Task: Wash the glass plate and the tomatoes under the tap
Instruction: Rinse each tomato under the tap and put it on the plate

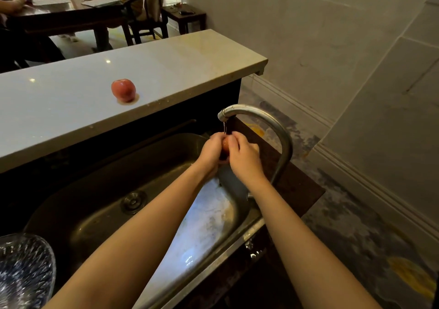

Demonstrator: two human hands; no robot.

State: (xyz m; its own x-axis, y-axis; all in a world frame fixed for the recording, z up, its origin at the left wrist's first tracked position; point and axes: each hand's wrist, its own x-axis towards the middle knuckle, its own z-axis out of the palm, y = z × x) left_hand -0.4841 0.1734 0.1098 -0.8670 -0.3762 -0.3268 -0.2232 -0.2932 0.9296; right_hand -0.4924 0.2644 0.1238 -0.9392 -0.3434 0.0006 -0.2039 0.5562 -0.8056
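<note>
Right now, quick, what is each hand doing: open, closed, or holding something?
Left hand: fingers curled round a tomato under the running tap.
Right hand: gripping the same tomato from the other side.

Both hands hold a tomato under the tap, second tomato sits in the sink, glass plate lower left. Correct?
One thing is off: the second tomato sits on the white counter behind the sink, not in it, as the head view shows. The rest stands: left hand and right hand hold a tomato under the tap, glass plate lower left.
</note>
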